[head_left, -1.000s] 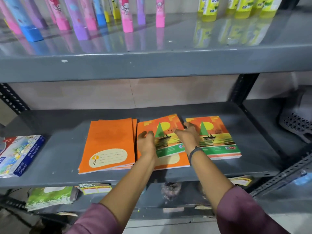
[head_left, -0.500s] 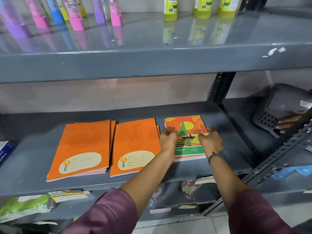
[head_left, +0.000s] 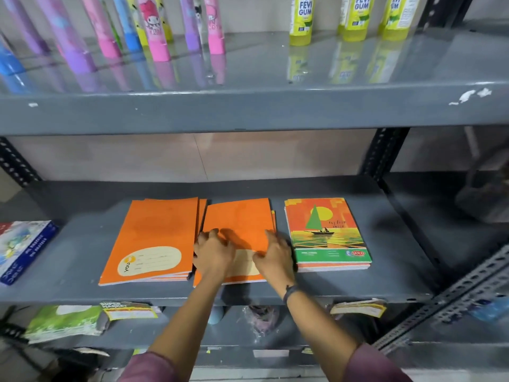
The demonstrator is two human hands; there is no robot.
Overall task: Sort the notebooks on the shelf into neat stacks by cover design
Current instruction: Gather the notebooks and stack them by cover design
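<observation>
Three notebook stacks lie side by side on the grey middle shelf (head_left: 82, 235). On the left is a plain orange stack (head_left: 154, 238) with a cream label. In the middle lies a second orange stack (head_left: 242, 219). My left hand (head_left: 213, 253) grips its left edge and my right hand (head_left: 275, 255) grips its right edge; both cover the label. To the right, apart from my hands, sits the sailboat-cover stack (head_left: 327, 232), squared up and untouched.
A blue boxed item (head_left: 23, 249) lies at the shelf's left end. Pink, purple and blue tubes (head_left: 157, 31) and yellow gum bottles (head_left: 301, 20) stand on the shelf above. Packets (head_left: 66, 321) lie on the shelf below. A black upright post (head_left: 382, 153) bounds the right side.
Both hands left the sailboat stack and moved left onto the middle orange stack. The camera view shifted left.
</observation>
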